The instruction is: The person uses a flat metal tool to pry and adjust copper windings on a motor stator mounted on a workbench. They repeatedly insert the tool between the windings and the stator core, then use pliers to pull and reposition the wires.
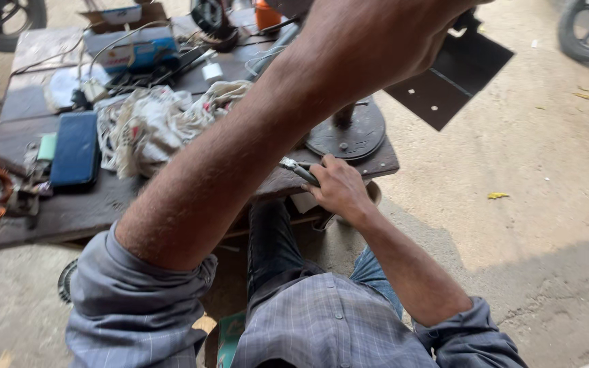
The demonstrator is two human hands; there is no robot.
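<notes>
Head view: left hand is raised high across the frame, forearm stretched out, fingers clamped on a flat black rectangular metal plate held in the air beyond the far right corner of the dark wooden surface. Right hand rests low at the surface's near edge, fist wrapped round a slim metal-tipped hand tool, wrist bent inward. Round dark metal base with short post sits just beside that tool. Looks like a fitting or checking step; bringing tool to plate would need a steady plate.
</notes>
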